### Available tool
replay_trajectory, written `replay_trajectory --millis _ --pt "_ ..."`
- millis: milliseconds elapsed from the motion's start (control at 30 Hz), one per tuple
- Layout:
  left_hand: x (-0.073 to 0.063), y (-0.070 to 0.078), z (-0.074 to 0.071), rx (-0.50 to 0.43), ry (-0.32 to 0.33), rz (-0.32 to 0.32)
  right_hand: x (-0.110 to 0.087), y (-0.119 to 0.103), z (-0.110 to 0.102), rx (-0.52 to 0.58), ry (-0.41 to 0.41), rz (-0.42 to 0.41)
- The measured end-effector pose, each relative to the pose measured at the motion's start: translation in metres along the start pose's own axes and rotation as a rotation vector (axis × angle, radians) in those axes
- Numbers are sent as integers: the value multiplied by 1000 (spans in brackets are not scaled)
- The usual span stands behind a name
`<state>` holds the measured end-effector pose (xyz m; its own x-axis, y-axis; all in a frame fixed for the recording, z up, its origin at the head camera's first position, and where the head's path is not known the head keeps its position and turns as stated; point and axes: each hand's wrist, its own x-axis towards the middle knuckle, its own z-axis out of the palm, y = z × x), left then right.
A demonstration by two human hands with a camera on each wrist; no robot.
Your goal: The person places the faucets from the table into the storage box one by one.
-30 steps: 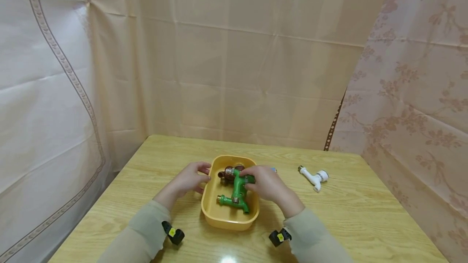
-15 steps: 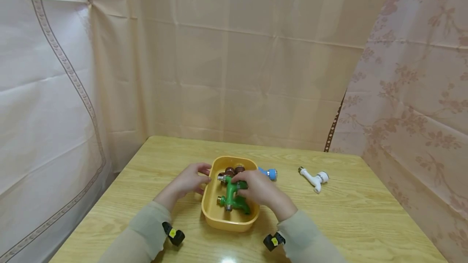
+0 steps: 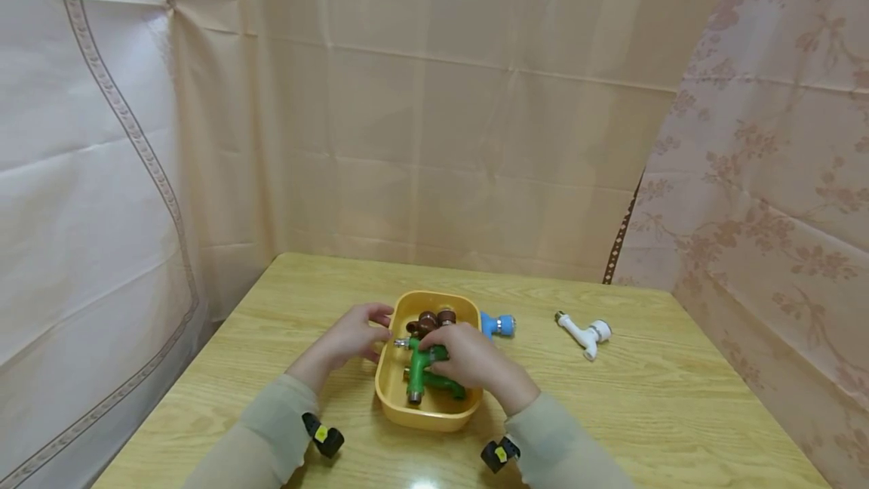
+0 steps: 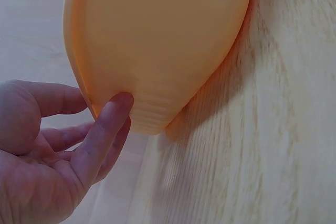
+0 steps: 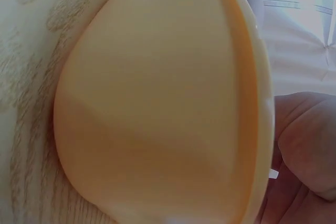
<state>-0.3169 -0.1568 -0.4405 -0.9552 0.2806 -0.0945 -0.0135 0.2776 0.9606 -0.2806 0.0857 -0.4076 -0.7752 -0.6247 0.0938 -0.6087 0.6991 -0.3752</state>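
In the head view my right hand (image 3: 468, 357) pinches a green faucet (image 3: 417, 376) by its handle side, inside a yellow plastic basin (image 3: 434, 419). Under it lies a second green faucet (image 3: 448, 385), partly covered. Brown faucets (image 3: 428, 321) sit at the basin's far end. My left hand (image 3: 349, 334) is at the basin's left rim; in the left wrist view its relaxed fingertips (image 4: 123, 100) touch the outer wall. The right wrist view shows the basin wall (image 5: 157, 93) hiding the faucet, with part of my right hand (image 5: 310, 145) beyond the rim.
A blue faucet (image 3: 501, 324) lies just right of the basin, partly hidden behind it. Farther right, a white faucet (image 3: 585, 333) rests on the wooden table (image 3: 645, 383). Cloth curtains (image 3: 462, 134) hang behind and on both sides.
My right hand has moved left and toward me with the green faucet, lower over the second green one. More of the blue faucet shows. My left hand has stayed at the rim.
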Motion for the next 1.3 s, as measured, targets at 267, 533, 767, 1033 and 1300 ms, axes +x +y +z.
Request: replay_trajectory --millis 267,533,767,1033,1300 --pt "0 2 1 -6 -2 -5 2 -2 1 -2 2 -9" --pt "2 0 2 -11 -5 -3 5 -4 4 -1 -8 14" --pt "0 2 2 -5 -5 -6 4 -6 0 56 -9 40" --pt "0 1 2 9 -1 -11 1 -8 -4 80 -17 70" --pt "1 1 1 15 12 -15 -1 -7 -9 112 -8 64"
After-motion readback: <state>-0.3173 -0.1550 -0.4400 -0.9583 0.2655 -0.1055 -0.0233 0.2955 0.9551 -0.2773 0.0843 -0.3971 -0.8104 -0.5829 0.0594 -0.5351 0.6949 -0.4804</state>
